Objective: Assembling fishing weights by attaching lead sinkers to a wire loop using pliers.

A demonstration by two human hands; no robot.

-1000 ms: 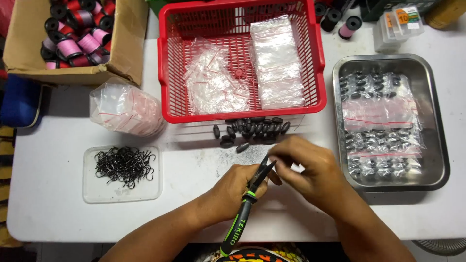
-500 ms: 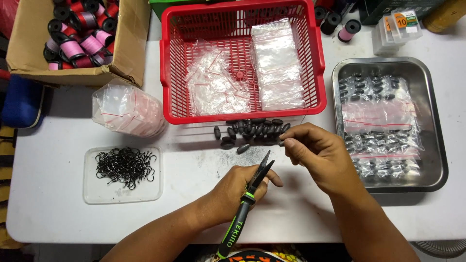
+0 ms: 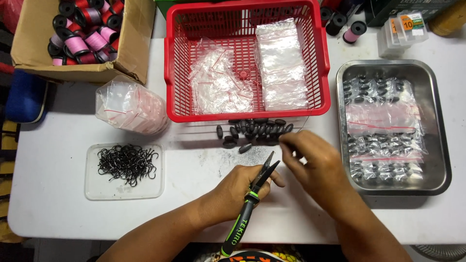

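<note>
My left hand [image 3: 238, 187] is clenched around green-handled pliers [image 3: 252, 194], jaws slightly apart and tips pointing toward my right hand [image 3: 310, 162]. The right hand's fingertips are pinched at the edge of the dark oval sinkers [image 3: 255, 131] lying on the table [image 3: 204, 160] below the red basket [image 3: 245, 63]; I cannot tell whether they hold one. Risks: a smooth sinker rolling away, or the plier tips nicking fingers. The tray of hooks [image 3: 125, 170] sits well apart.

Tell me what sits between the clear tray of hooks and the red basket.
In the head view, a bulging clear bag of small zip bags lies between the clear tray of black hooks and the red basket, touching the basket's left wall; bare white table around it.
</note>
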